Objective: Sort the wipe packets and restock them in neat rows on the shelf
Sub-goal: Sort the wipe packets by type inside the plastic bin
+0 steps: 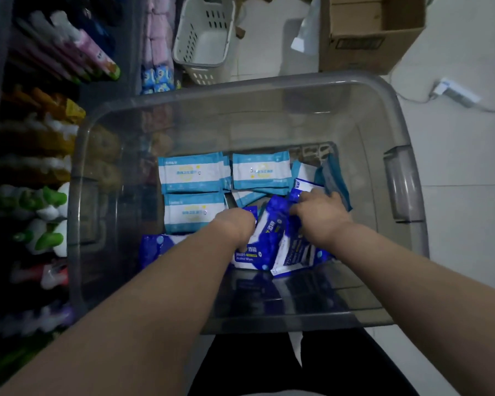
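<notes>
clear grey plastic tub (240,88) | left hand (235,224): grip hidden, can't tell; right hand (317,207) clutching dark blue wipe packets (277,215) | guess: separating colours

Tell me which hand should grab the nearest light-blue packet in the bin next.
Left. The left hand lies right beside the nearest light-blue packet, on the pile's left. The right hand sits further right among the dark-blue packets and would probably have to cross over the left arm.
</notes>
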`<action>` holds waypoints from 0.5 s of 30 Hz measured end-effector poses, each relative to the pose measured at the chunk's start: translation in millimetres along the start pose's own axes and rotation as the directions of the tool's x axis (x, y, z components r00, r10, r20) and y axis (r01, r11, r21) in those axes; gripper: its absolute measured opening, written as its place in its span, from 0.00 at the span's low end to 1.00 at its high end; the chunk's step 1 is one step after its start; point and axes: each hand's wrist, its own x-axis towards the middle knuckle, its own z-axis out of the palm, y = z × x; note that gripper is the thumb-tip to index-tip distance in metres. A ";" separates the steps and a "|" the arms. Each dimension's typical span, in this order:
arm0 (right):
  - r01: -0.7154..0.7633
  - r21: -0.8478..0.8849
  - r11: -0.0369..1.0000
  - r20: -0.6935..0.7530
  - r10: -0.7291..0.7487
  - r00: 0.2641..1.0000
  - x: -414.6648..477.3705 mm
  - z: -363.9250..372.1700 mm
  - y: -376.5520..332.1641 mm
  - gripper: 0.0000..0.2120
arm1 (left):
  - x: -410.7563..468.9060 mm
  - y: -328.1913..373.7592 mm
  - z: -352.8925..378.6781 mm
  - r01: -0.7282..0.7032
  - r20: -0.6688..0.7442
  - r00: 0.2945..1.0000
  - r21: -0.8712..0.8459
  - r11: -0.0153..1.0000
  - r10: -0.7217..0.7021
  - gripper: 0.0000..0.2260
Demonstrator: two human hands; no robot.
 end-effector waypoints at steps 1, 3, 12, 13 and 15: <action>0.011 -0.001 1.000 0.004 -0.011 1.000 -1.3 -0.7 1.6 0.18 | -0.8 0.0 0.4 0.002 -0.012 1.000 -0.006 1.000 -0.002 0.10; 0.017 0.004 1.000 -0.001 -0.017 1.000 -4.0 -3.1 5.0 0.16 | -4.2 -2.5 -3.4 0.005 -0.073 0.997 -0.085 0.996 -0.012 0.09; -0.036 0.246 0.969 0.039 0.028 0.999 4.2 -23.2 15.5 0.17 | -1.8 0.3 -20.1 0.107 0.032 0.992 -0.697 0.709 -0.118 0.12; -0.037 0.244 0.969 0.038 0.029 0.999 6.6 -19.9 12.2 0.16 | 0.8 5.4 -15.4 0.118 0.059 0.992 -0.778 0.617 -0.115 0.13; -0.055 0.253 0.966 0.060 0.041 0.997 11.0 -10.6 4.1 0.18 | 5.0 11.2 -9.2 0.163 0.131 0.983 -0.949 0.269 -0.130 0.28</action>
